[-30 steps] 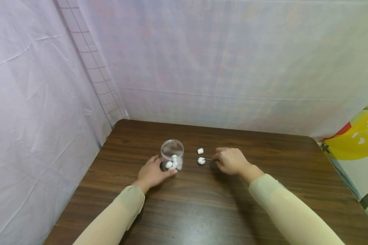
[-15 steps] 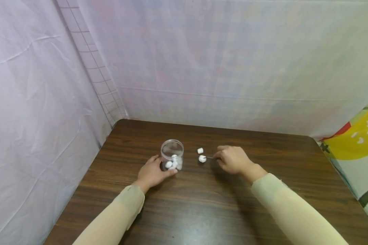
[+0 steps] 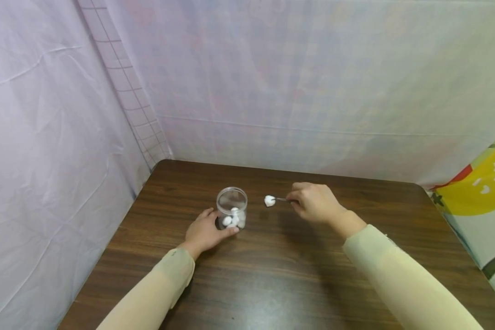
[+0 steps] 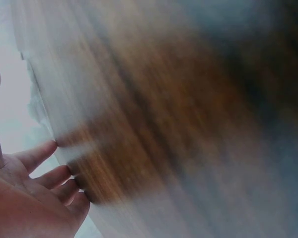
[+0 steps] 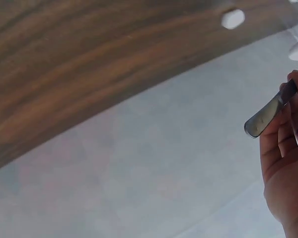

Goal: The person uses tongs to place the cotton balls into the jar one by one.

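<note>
A clear round jar (image 3: 232,201) stands on the table with several white marshmallow-like pieces (image 3: 235,220) inside. My left hand (image 3: 204,233) rests round its lower left side, thumb in front; in the left wrist view the same hand (image 4: 35,198) shows bent fingers. To the right, my right hand (image 3: 313,201) pinches a piece of metal cutlery (image 5: 265,116) with a flat, widening handle. A white piece (image 3: 269,200) sits at its far end and hides its head, so I cannot tell spoon from fork. The right wrist view shows another white piece (image 5: 233,19) on the table.
The dark wood-grain table (image 3: 247,275) carries all of this. A pale cloth hanging (image 3: 297,82) rises behind its back edge, and a white sheet (image 3: 45,160) hangs at the left. Yellow printed cloth (image 3: 482,188) lies beyond the right side.
My right hand has moved away from me with the cutlery, whose white-covered end now overlaps the loose white piece's former spot. The left hand and jar have stayed put.
</note>
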`<state>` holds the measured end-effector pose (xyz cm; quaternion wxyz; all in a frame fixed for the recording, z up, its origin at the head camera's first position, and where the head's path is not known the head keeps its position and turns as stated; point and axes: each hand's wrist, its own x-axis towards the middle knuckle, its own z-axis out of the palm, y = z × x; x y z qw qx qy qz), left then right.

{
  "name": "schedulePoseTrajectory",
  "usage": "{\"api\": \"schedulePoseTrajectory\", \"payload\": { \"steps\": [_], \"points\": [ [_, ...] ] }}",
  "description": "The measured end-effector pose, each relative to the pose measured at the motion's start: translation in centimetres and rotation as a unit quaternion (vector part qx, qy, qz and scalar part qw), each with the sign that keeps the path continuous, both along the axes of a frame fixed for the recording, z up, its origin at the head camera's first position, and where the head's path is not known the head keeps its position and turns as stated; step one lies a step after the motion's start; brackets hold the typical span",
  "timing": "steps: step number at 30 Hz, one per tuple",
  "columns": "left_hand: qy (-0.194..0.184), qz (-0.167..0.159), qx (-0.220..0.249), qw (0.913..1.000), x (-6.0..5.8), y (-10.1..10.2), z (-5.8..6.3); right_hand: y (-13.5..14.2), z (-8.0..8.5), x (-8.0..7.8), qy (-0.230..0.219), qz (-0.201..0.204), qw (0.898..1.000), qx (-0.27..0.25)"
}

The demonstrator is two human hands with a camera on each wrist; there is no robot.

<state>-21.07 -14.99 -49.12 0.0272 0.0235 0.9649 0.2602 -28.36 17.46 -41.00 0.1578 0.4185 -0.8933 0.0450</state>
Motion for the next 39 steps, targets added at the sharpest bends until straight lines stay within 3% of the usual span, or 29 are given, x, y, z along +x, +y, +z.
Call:
{"api": "schedulePoseTrajectory", "payload": {
  "steps": [14, 24, 39],
  "points": [
    [0.001, 0.002, 0.002, 1.0, 0.0, 0.0, 0.0, -4.5, 4.0, 0.3, 0.057, 0.056, 0.996, -0.04],
    [-0.002, 0.0, 0.011, 0.9999, 0.1, 0.1, 0.1, -7.2, 3.4, 0.6, 0.063, 0.078, 0.995, -0.017],
    [0.004, -0.002, 0.005, 1.0, 0.1, 0.1, 0.0, -8.0, 2.6, 0.8, 0.062, 0.085, 0.994, -0.004]
  ]
}}
